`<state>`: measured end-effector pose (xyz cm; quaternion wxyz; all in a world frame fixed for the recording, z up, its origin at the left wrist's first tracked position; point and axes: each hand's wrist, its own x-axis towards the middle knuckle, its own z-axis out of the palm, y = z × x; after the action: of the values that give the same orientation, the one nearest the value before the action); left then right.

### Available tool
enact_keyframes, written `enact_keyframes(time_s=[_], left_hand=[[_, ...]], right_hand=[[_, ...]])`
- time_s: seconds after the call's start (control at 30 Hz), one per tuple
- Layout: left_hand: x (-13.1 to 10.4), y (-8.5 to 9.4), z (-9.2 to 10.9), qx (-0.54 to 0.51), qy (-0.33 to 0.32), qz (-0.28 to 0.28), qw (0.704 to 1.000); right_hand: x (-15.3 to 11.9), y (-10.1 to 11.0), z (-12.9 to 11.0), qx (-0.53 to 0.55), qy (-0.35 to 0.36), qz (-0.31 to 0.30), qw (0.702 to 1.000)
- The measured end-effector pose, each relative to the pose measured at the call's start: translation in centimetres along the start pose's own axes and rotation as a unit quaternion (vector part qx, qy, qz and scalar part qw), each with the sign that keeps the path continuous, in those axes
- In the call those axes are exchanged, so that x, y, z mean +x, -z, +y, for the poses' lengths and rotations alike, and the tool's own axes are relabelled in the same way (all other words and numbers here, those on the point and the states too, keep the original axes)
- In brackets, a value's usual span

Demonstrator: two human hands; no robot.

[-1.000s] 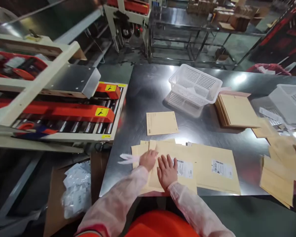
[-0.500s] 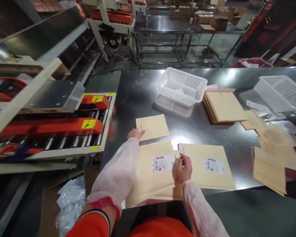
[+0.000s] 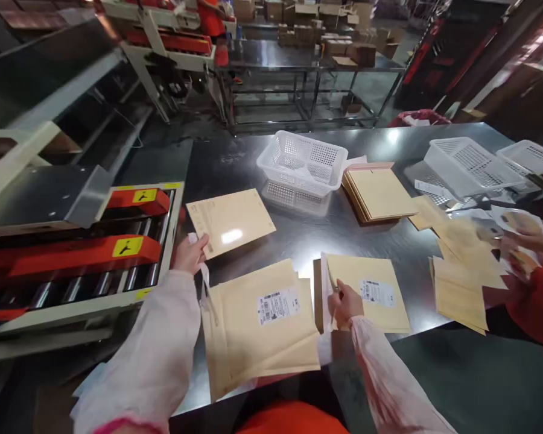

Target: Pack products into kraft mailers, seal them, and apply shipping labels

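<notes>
On the steel table (image 3: 253, 150), from my head cam:
Left hand: (image 3: 190, 253) closed on the near corner of a plain envelope (image 3: 230, 220), which lies flat by the table's left edge; a white strip (image 3: 204, 278) hangs from the same grip.
Right hand: (image 3: 345, 304) fingers curled, pinching the left edge of the labelled envelope (image 3: 366, 292) at the table's near edge.
Labels: one white barcode sticker (image 3: 376, 291) on that envelope, one barcode sticker (image 3: 278, 305) on the top of the fanned pile (image 3: 260, 325) between my hands. Text is too small to read.
Print: faint small lines along the plain envelope's left edge, unreadable.
Warning stickers: two yellow ones (image 3: 127, 246) with a black symbol on the orange bars of the roller machine (image 3: 72, 265), left of the table.
Baskets: three white perforated ones, one centre (image 3: 302, 161), two at far right (image 3: 468, 166).
Envelope stacks: one neat stack (image 3: 377, 194) touching the centre basket's right side; a loose heap (image 3: 461, 271) further right, count unclear, maybe a dozen.
Other person: a hand (image 3: 522, 241) and red sleeve at the right edge, at that heap.
</notes>
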<state>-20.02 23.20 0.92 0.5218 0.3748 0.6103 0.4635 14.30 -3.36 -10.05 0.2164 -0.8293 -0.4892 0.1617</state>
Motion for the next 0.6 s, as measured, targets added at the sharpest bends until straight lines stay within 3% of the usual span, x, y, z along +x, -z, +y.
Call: enact_keyframes(time_s=[0.1,0.23,0.4,0.5,0.6], left_hand=[[-4.4,5.0,-1.1,-0.015,0.051,-0.069,0.996],[-10.3,11.5,-5.2,0.034,0.150,-0.135,0.979],[-12.7,18.3,-8.7,0.100,0.180,-0.143,0.968],[-13.0,19.6,-9.8,0.074,0.183,-0.130,0.972],[-13.4,18.6,-10.9,0.024,0.196,-0.102,0.975]], right_hand=[[0.1,-0.6,-4.1,0.042,0.082,-0.017,0.996],[-1.0,-3.3,-10.5,0.094,0.186,-0.071,0.975],[-2.6,-5.8,-13.8,0.116,0.219,-0.097,0.964],[-3.7,-7.0,-14.7,0.109,0.259,-0.130,0.951],[-4.5,-8.0,-15.6,0.092,0.295,-0.158,0.938]])
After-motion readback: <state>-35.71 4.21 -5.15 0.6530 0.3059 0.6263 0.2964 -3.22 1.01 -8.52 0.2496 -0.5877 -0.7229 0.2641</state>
